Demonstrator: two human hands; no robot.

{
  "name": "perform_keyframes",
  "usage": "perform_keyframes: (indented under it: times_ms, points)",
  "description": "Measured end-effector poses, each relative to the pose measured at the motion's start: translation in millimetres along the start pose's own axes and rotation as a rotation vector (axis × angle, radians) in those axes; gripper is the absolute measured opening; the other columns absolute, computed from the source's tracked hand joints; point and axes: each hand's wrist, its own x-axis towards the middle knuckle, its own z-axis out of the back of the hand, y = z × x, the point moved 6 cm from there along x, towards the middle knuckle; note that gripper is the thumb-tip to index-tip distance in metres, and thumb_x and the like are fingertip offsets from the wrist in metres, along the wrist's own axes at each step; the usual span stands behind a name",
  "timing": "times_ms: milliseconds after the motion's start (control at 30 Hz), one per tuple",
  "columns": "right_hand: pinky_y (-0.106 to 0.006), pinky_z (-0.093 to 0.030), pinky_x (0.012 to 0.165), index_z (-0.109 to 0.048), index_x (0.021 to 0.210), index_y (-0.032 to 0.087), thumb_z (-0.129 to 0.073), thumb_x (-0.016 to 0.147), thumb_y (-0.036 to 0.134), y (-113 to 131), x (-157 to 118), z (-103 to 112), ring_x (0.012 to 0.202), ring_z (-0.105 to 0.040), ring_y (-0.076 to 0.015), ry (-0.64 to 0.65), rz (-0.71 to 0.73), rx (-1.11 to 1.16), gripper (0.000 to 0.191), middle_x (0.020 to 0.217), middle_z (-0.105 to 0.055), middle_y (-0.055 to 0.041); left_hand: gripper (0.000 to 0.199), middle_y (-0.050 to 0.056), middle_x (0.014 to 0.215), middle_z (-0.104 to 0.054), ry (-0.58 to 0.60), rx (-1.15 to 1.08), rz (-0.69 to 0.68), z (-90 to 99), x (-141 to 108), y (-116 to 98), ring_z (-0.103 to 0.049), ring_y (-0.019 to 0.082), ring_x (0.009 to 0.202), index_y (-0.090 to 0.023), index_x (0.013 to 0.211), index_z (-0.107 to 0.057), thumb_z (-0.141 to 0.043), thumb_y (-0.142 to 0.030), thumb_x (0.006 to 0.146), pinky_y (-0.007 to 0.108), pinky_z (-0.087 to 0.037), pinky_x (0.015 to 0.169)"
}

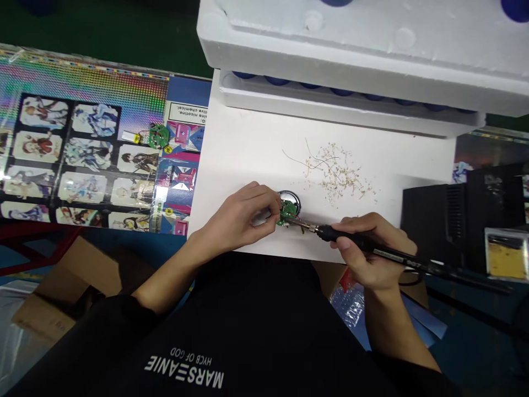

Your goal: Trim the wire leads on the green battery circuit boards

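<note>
Between the thumb and fingers of my left hand [243, 215] is a small green circuit board [289, 208], pinched at its left edge. A round silver part with a dark rim [290, 196] shows just behind the board; whether they are joined I cannot tell. My right hand [374, 248] is closed around the black handle of a soldering iron [326, 232]. The iron points left, and its metal tip reaches the board's lower right area. Whether the tip touches the board is too small to make out.
Thin wires and tan crumbs [339, 171] lie scattered on the white board [248, 143]. White foam trays [343, 60] stand behind it. Another green circuit board [157, 135] rests on printed sheets at left. At right are a black box [430, 220] and a yellow sponge in a holder [506, 256].
</note>
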Motion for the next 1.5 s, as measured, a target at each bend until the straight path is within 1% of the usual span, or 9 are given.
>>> perform_keyframes:
  times_ms: [233, 467, 567, 700, 767, 867, 967, 1267, 1500]
  points:
    - [-0.030, -0.052, 0.041, -0.080, 0.094, 0.025, -0.080, 0.082, 0.025, 0.9, -1.7, -0.1, 0.048, -0.068, -0.0180, -0.031, 0.024, 0.009, 0.012, 0.074, -0.080, -0.0024, 0.013, 0.006, 0.104, -0.075, -0.001, 0.002, -0.010, -0.1, 0.0, 1.0, -0.067, 0.023, 0.099, -0.021, 0.092, -0.065, -0.060, -0.009, 0.091, 0.036, -0.053, 0.087]
    - [-0.033, -0.052, 0.041, -0.078, 0.090, 0.024, -0.083, 0.085, 0.033, 2.7, -7.3, 19.7, 0.047, -0.068, -0.0188, -0.296, 0.050, 0.059, 0.011, 0.074, -0.077, -0.0026, 0.012, 0.006, 0.103, -0.074, 0.018, 0.003, -0.004, -0.3, -0.9, 2.1, -0.066, 0.024, 0.100, -0.022, 0.093, -0.065, -0.060, -0.010, 0.092, 0.036, -0.053, 0.088]
    - [-0.031, -0.051, 0.040, -0.077, 0.101, 0.023, -0.080, 0.090, 0.032, 5.3, -9.0, 15.4, 0.051, -0.072, -0.0198, -0.357, 0.017, 0.118, 0.014, 0.076, -0.077, -0.0023, 0.012, 0.006, 0.102, -0.073, 0.008, 0.008, -0.015, -0.1, -1.0, 1.3, -0.066, 0.023, 0.099, -0.021, 0.093, -0.064, -0.060, -0.010, 0.092, 0.035, -0.052, 0.086]
    - [-0.032, -0.056, 0.046, -0.065, 0.130, 0.026, -0.058, 0.108, 0.041, 9.5, -12.0, -15.2, 0.064, -0.078, -0.0211, -0.205, 0.012, 0.198, 0.028, 0.100, -0.083, -0.0074, 0.012, 0.005, 0.103, -0.073, 0.013, 0.026, -0.019, -0.7, -0.4, 0.2, -0.065, 0.021, 0.097, -0.021, 0.093, -0.064, -0.060, -0.009, 0.092, 0.034, -0.052, 0.087]
    - [-0.038, -0.064, 0.065, -0.064, 0.131, 0.027, -0.055, 0.110, 0.031, 11.7, -14.4, -31.7, 0.081, -0.080, -0.0226, -0.114, 0.047, 0.095, 0.024, 0.111, -0.082, -0.0089, 0.012, 0.005, 0.102, -0.073, 0.020, 0.031, -0.015, -0.8, -0.2, 0.1, -0.065, 0.021, 0.097, -0.020, 0.093, -0.064, -0.060, -0.009, 0.092, 0.034, -0.051, 0.087]
    - [-0.048, -0.063, 0.091, -0.063, 0.130, 0.026, -0.072, 0.099, 0.020, 15.0, -16.3, -52.7, 0.106, -0.075, -0.0273, 0.003, 0.173, -0.126, 0.032, 0.121, -0.078, -0.0110, 0.012, 0.005, 0.102, -0.072, 0.024, 0.031, -0.018, 0.3, -0.7, 0.4, -0.065, 0.020, 0.098, -0.019, 0.093, -0.064, -0.062, -0.008, 0.092, 0.033, -0.051, 0.088]
    - [-0.049, -0.062, 0.091, -0.059, 0.134, 0.026, -0.079, 0.093, 0.019, 14.2, -14.6, -62.3, 0.108, -0.071, -0.0289, 0.035, 0.266, -0.211, 0.046, 0.120, -0.075, -0.0116, 0.012, 0.004, 0.104, -0.073, 0.020, 0.018, -0.026, 1.7, -1.8, 2.4, -0.066, 0.020, 0.101, -0.019, 0.095, -0.066, -0.065, -0.008, 0.093, 0.033, -0.051, 0.091]
    - [-0.040, -0.060, 0.088, -0.063, 0.131, 0.027, -0.071, 0.098, 0.016, 5.9, 0.4, -55.6, 0.100, -0.071, -0.0238, 0.125, 0.192, -0.166, 0.036, 0.110, -0.073, -0.0058, 0.003, 0.006, 0.103, -0.079, -0.111, 0.042, -0.244, 0.1, -5.5, 8.2, -0.069, 0.020, 0.097, -0.020, 0.102, -0.073, -0.071, -0.020, 0.099, 0.036, -0.052, 0.090]
    - [-0.041, -0.060, 0.092, -0.063, 0.133, 0.027, -0.070, 0.098, 0.015, 7.3, 3.0, -54.3, 0.102, -0.071, -0.0233, 0.133, 0.191, -0.139, 0.038, 0.118, -0.075, -0.0069, 0.010, 0.007, 0.114, -0.079, 0.025, 0.193, -0.308, 1.1, 0.3, -0.7, -0.062, 0.021, 0.099, -0.021, 0.109, -0.073, -0.065, -0.022, 0.103, 0.036, -0.053, 0.088]
